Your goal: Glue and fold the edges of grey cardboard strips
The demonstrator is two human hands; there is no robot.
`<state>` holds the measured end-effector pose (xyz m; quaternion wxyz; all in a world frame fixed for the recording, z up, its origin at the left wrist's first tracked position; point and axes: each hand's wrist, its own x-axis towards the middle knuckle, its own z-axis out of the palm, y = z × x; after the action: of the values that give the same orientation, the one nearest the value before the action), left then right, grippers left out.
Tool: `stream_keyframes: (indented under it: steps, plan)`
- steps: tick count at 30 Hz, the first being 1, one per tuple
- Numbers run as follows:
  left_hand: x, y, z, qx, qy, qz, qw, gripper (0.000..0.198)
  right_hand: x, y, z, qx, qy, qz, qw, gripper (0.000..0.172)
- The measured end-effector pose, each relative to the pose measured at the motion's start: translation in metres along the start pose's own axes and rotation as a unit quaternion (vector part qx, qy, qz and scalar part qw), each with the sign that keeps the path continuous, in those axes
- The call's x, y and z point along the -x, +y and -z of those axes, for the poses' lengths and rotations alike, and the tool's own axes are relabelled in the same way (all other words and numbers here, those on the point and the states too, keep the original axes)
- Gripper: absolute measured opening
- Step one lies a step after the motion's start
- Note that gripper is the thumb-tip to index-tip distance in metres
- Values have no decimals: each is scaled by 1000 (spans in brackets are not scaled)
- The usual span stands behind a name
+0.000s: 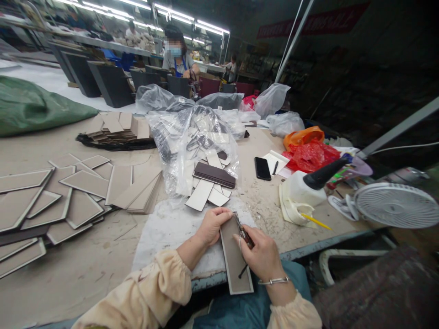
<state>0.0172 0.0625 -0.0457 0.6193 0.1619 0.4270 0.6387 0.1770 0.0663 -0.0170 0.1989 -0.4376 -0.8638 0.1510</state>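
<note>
My left hand (211,226) pinches the top end of a long beige panel (233,256) with a pale border. The panel slants over the table's front edge, above my lap. In my right hand (262,253) is a pliers-like tool (247,237) with brown grips, its metal jaws at the panel's upper right edge, close to my left fingertips. A thin black end sticks out below my right hand, over the panel. Just beyond my hands lies a stack of dark brown strips (214,175) on white pieces (200,194), partly inside a clear plastic bag (164,155).
Bordered panels (82,183) spread across the left, beside a stack of plain boards (146,196). On the right are a phone (262,168), a pen (275,167), a white plastic container (298,192), a yellow stick (315,221) and a fan (394,205). A co-worker (178,59) sits beyond dark boxes.
</note>
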Motion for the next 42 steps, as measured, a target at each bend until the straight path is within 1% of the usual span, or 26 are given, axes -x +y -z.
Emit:
stream_keyframes:
  steps: [3, 7, 14, 22, 27, 35, 42]
  plan:
    - [1, -2, -1, -1, -12, 2, 1000, 24, -3, 0, 1, 1, 3, 8, 1000, 27]
    - [2, -2, -2, 5, -9, 5, 1000, 23, -7, -2, 4, 23, -1, 10, 1000, 26]
    - [1, -3, -1, 13, -2, 10, 1000, 24, -4, -4, 4, 110, 9, 4, 994, 28]
    - [2, -3, -2, 14, 3, 14, 1000, 26, -4, -7, 5, 184, 19, 0, 983, 31]
    - [2, -3, -2, 14, 12, 16, 1000, 27, -2, -8, 4, 204, 27, 0, 979, 33]
    - [3, -4, -3, 13, 11, 17, 1000, 27, 1, -7, 4, 226, 42, 4, 973, 37]
    - [4, -2, -4, 16, 10, 15, 1000, 27, -1, -7, 6, 239, 39, 19, 970, 37]
